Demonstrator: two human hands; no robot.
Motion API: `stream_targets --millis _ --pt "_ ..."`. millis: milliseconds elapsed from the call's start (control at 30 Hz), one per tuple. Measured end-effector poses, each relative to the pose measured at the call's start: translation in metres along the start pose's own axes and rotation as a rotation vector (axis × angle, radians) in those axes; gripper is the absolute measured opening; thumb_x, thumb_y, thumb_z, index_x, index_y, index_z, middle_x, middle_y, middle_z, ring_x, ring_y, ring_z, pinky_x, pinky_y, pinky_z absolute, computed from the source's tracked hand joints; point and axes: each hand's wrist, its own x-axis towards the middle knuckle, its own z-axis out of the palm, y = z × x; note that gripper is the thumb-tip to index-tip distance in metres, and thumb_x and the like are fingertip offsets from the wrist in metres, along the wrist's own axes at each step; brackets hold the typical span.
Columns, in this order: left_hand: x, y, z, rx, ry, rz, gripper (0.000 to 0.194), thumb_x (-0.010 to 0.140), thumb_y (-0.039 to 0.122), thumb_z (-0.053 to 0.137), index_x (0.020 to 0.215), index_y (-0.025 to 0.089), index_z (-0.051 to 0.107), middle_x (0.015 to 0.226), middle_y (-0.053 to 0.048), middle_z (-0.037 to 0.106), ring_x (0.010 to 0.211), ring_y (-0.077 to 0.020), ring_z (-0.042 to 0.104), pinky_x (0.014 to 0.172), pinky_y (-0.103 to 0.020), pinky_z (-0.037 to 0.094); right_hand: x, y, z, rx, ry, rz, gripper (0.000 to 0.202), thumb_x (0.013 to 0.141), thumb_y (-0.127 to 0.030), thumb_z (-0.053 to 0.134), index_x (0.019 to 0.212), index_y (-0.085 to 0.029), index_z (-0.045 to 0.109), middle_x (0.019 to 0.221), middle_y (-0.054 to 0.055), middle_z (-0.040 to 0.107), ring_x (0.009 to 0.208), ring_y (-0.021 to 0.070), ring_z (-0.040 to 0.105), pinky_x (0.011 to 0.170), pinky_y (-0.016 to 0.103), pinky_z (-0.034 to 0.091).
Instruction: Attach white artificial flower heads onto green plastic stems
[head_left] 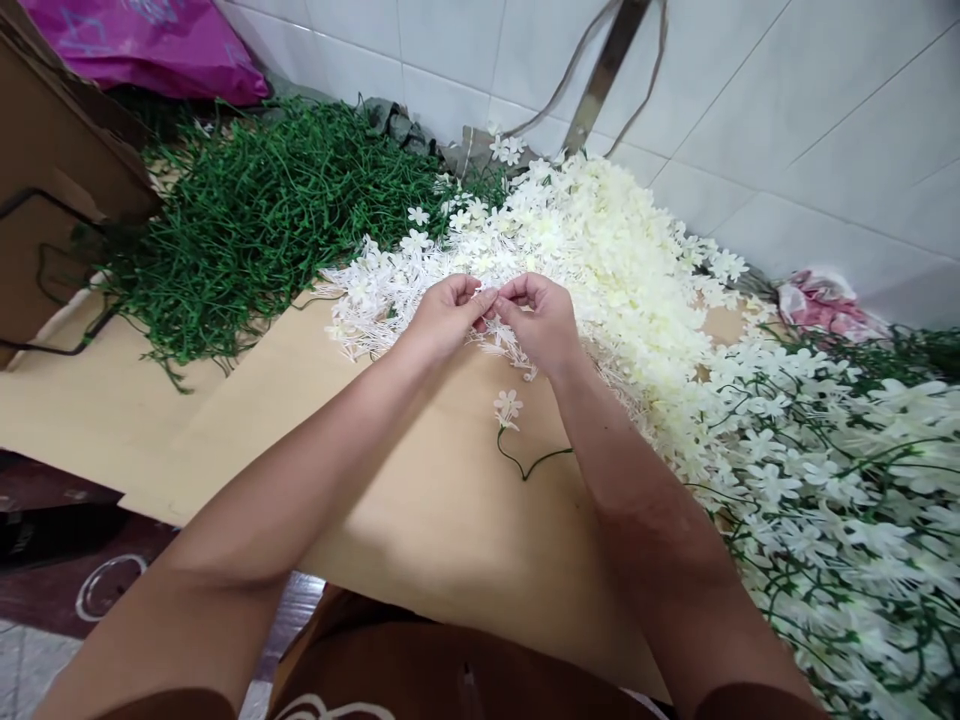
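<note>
My left hand point(452, 312) and my right hand point(538, 318) meet fingertip to fingertip at the front edge of a heap of loose white artificial flower heads point(412, 265). Both are closed in a pinch; whatever lies between the fingertips is too small and hidden to name. Just below them, on the tan board point(420, 480), lies a single white artificial flower point(508, 408) joined to a curved green stem point(523, 470). Part of that stem passes behind my right forearm. Pale cream petals point(600, 250) are piled behind and to the right of my right hand.
Bare green plastic stems point(247, 215) form a big pile at the back left. Stemmed white flowers point(840, 530) heap up at the right. A cardboard box point(67, 150), a magenta bag point(150, 50) and a tiled wall point(750, 120) border the work area.
</note>
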Motion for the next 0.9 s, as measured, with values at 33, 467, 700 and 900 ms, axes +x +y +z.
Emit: stream_targets --millis 33,467,700,900 --pt "0.001 0.001 0.001 0.004 -0.016 0.011 0.024 0.088 0.009 0.055 0.065 0.015 0.049 0.052 0.006 0.052 0.043 -0.0028 0.045 0.047 -0.016 0.034 -0.001 -0.001 0.0 -0.03 0.018 -0.015 0.014 0.074 -0.015 0.068 0.067 -0.017 0.057 0.064 -0.003 0.059 0.062 0.0078 0.053 0.063 0.026 0.048" --pt "0.043 0.001 -0.035 0.703 0.315 0.344 0.024 0.077 0.015 0.063 0.101 0.014 0.063 0.111 -0.011 0.061 0.104 -0.0228 0.059 0.098 -0.038 0.043 -0.006 0.006 -0.014 0.182 0.048 0.108 0.019 0.075 -0.021 0.067 0.071 -0.02 0.049 0.082 -0.001 0.06 0.07 0.0071 0.056 0.063 0.024 0.057" --pt "0.004 0.005 -0.013 0.53 -0.103 0.241 0.014 0.079 0.025 0.059 0.078 0.013 0.066 0.07 -0.001 0.062 0.068 -0.013 0.055 0.068 -0.027 0.045 -0.018 -0.009 -0.01 0.016 0.01 -0.008 0.016 0.075 -0.018 0.067 0.069 -0.02 0.052 0.067 -0.003 0.055 0.06 0.0073 0.05 0.052 0.023 0.044" --pt "0.003 -0.002 -0.004 0.143 -0.071 0.106 0.011 0.072 0.014 0.064 0.064 0.014 0.057 0.056 0.003 0.054 0.054 -0.0065 0.047 0.055 -0.02 0.038 -0.024 -0.006 -0.005 0.124 -0.03 -0.001 0.029 0.073 -0.038 0.075 0.074 -0.022 0.05 0.067 -0.005 0.055 0.059 0.0074 0.051 0.053 0.023 0.043"
